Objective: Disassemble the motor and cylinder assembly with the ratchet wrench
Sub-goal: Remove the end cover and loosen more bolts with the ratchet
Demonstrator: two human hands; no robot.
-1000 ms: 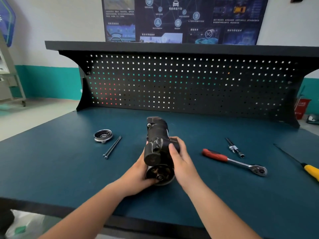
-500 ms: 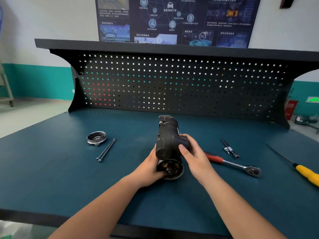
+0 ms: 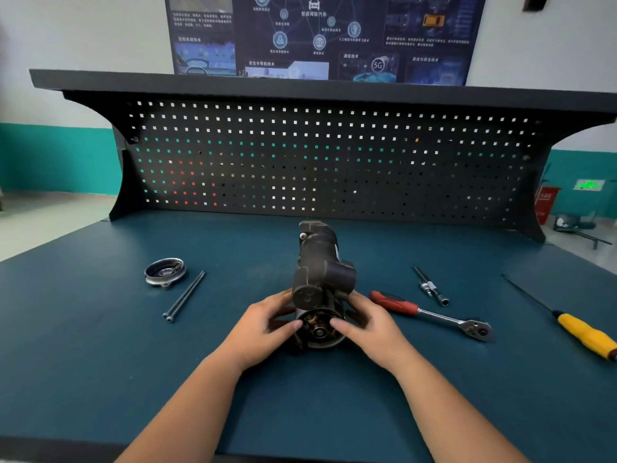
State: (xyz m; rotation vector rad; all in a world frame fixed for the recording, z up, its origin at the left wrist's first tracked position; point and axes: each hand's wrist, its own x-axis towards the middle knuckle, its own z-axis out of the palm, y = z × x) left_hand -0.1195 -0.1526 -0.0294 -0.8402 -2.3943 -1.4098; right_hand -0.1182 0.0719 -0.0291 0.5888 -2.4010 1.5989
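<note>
The dark motor and cylinder assembly [image 3: 320, 272] lies lengthwise on the blue bench top, its open round end facing me. My left hand [image 3: 263, 325] grips the left side of that near end, thumb at the rim. My right hand [image 3: 369, 324] grips the right side, thumb on the rim. The ratchet wrench [image 3: 430, 314] with a red handle lies on the bench just right of my right hand, untouched.
A round metal end cap [image 3: 164, 272] and two long bolts [image 3: 185, 295] lie at the left. A socket extension [image 3: 430, 286] and a yellow-handled screwdriver [image 3: 584, 335] lie at the right. A black pegboard [image 3: 334, 162] closes the back of the bench [image 3: 100, 362].
My right hand slid down from the upper housing to the near round end. The left hand shifted a little on that end. The assembly stayed on the bench.
</note>
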